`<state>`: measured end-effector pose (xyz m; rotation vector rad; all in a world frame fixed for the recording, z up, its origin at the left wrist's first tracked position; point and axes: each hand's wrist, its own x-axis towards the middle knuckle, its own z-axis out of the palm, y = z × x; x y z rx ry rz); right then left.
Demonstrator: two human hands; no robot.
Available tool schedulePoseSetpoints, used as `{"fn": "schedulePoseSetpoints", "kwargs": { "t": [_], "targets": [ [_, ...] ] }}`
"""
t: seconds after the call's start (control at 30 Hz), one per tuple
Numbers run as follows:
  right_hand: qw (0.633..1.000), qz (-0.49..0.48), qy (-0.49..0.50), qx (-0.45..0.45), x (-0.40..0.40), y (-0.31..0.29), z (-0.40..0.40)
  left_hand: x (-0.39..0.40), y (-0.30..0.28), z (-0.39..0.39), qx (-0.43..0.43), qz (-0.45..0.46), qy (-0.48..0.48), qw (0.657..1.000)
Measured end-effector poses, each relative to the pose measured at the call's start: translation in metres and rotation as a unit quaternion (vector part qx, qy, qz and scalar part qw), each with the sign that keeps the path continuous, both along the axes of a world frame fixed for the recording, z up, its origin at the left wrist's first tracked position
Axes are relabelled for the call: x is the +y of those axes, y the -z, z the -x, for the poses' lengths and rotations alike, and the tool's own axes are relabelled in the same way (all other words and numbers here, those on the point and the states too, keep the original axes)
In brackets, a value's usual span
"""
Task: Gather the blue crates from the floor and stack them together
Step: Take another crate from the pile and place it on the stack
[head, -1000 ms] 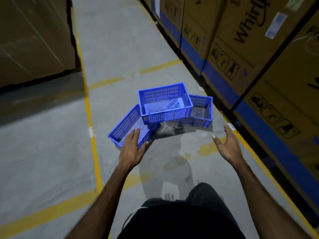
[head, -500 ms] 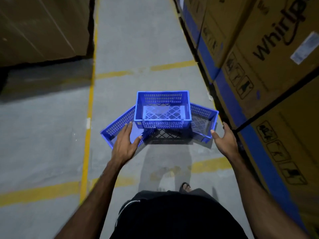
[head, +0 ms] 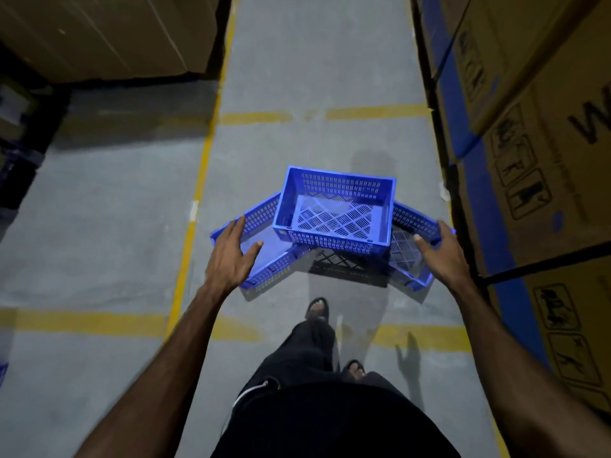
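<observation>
Three blue slotted crates lie on the grey floor ahead of me. The middle crate [head: 335,213] sits upright on top, propped across the other two. The left crate [head: 264,259] and the right crate [head: 411,246] tilt out from under it. My left hand [head: 231,256] reaches over the left crate with spread fingers, its fingertips at the rim. Over the right crate's outer edge hovers my right hand [head: 439,252], fingers straight. Neither hand grips anything.
Tall cardboard appliance boxes [head: 535,160] with blue bands line the right side of the aisle. More cartons [head: 105,34] stand at the back left. Yellow floor lines [head: 195,200] mark the aisle. My sandalled feet [head: 319,309] are just behind the crates.
I have stepped closer to the crates. Both hands have moved forward and apart, from short of the pile to over the left and right crates.
</observation>
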<state>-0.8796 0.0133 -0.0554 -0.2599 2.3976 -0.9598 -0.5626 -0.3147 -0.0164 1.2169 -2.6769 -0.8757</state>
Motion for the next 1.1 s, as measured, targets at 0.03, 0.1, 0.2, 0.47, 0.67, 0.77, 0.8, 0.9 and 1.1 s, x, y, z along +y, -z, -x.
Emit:
{"fn": "schedulePoseSetpoints", "kwargs": {
  "t": [0.03,0.1,0.2,0.47,0.67,0.77,0.8,0.9,1.1],
  "targets": [
    [1.000,-0.004,0.002,-0.006,-0.007,0.002,0.006,-0.009,0.003,0.009,0.001,-0.005,0.000,1.000],
    [1.000,-0.019,0.010,-0.014,-0.022,0.000,0.014,-0.027,0.010,0.029,-0.005,-0.018,-0.005,1.000],
    [0.998,-0.043,0.029,-0.024,-0.041,0.005,0.032,-0.059,0.026,0.061,-0.037,-0.045,0.001,0.998],
    [0.993,-0.061,0.088,-0.047,-0.079,0.072,0.077,-0.133,0.106,0.145,-0.135,-0.104,0.029,0.985],
    [0.986,-0.061,0.111,-0.106,-0.105,0.165,0.097,-0.156,0.187,0.192,-0.131,-0.150,-0.066,0.978],
    [0.982,-0.067,0.110,-0.137,-0.116,0.221,0.116,-0.167,0.236,0.206,-0.127,-0.159,-0.110,0.973],
    [0.981,-0.062,0.112,-0.143,-0.119,0.242,0.123,-0.172,0.254,0.211,-0.125,-0.161,-0.121,0.972],
    [0.977,-0.036,0.136,-0.163,-0.135,0.302,0.144,-0.186,0.305,0.222,-0.128,-0.165,-0.155,0.966],
    [0.973,-0.004,0.153,-0.171,-0.159,0.399,0.179,-0.213,0.385,0.245,-0.118,-0.157,-0.166,0.966]
  ]
}}
